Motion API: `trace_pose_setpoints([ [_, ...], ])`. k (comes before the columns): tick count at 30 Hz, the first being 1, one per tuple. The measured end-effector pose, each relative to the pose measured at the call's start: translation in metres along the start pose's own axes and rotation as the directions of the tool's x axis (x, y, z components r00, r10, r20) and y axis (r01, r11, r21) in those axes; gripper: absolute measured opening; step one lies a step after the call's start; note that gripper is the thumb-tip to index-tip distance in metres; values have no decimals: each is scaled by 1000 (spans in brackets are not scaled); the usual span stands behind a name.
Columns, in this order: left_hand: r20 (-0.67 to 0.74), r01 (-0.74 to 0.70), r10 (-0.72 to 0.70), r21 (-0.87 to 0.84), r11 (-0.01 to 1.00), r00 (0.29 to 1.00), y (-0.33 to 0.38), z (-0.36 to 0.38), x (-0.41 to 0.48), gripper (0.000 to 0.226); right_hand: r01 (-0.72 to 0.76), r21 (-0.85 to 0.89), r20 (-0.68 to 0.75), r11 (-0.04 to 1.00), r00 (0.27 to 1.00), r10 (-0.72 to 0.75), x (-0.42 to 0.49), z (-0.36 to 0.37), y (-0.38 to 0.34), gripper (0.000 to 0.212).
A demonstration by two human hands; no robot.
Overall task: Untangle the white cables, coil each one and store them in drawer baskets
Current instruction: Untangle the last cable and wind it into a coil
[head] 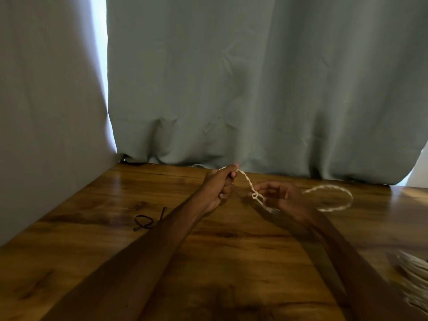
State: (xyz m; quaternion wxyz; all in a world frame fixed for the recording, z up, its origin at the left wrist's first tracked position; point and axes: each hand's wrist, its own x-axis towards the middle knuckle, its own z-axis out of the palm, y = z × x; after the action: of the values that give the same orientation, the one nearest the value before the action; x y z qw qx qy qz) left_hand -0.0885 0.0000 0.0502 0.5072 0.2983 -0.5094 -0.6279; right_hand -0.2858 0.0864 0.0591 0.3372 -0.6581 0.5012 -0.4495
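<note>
The step in hand is the untangling; no coil is made yet and no drawer is in view. The cable (246,180) is white and twisted, and it hangs in the air above the table (231,251), stretched between the two hands.

The left hand (218,185) is at 11 o'clock from the middle of the table. It is closed to a fist around the upper part of the cable, and a short end comes out over the knuckles. The right hand (287,200) is at 4 o'clock from the left one. Its fingers are half curled, and thumb and forefinger seem to pinch the cable at a small knot (254,195). The rest of the cable passes under this hand and lies as a loop (330,208) on the table, at 3 o'clock from it.

A black cord (150,224) lies apart, at 8 o'clock from the left hand. At 5 o'clock, a white ribbed thing (414,281) is cut by the edge; I cannot tell if it is a basket.

I judge the next move is to loosen the knot: the left hand must give slack, not pull, or the knot will tighten.
</note>
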Motion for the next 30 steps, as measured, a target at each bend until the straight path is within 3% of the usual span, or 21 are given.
trace_pose_setpoints([
  [6, -72, -17, -1, -241, 970, 997, 1, 12, 2, 34, -57, 175, 61, 983, 997, 47, 3, 20, -10, 20],
  [9, -137, -49, 16, -238, 970, 990, 0, 15, 2, 33, -88, 372, 64, 924, 996, 69, 4, 29, -16, 25],
  [12, -213, -69, 28, -186, 980, 977, -2, 13, 0, 32, -76, 394, 132, 916, 991, 26, -1, 29, -19, 26],
  [14, -251, -72, 34, -143, 987, 967, -3, 13, 0, 33, -29, 271, 74, 962, 997, 9, -6, 28, -23, 24],
  [17, -256, -65, 42, -81, 995, 966, -3, 11, -2, 33, 91, 155, -151, 984, 986, -67, -5, 24, -28, 25],
  [20, -220, -61, 62, 10, 998, 974, -2, 11, -4, 33, 219, 131, -374, 967, 914, -156, 0, 4, -25, 30],
  [22, -183, -65, 79, 80, 995, 980, -3, 15, -5, 35, 276, -171, -465, 946, 824, -324, 4, -13, -16, 30],
  [24, -138, -85, 102, 126, 988, 985, -5, 18, -6, 37, 225, -526, -450, 820, 745, -493, 7, -27, -2, 27],
  [25, -112, -96, 113, 145, 985, 987, -5, 19, -7, 38, 186, -604, -436, 775, 737, -517, 8, -32, 4, 26],
  [30, 71, -100, 85, 237, 966, 994, -2, 21, -14, 40, 105, -681, -390, 725, 786, -480, 14, -43, 19, 27],
])
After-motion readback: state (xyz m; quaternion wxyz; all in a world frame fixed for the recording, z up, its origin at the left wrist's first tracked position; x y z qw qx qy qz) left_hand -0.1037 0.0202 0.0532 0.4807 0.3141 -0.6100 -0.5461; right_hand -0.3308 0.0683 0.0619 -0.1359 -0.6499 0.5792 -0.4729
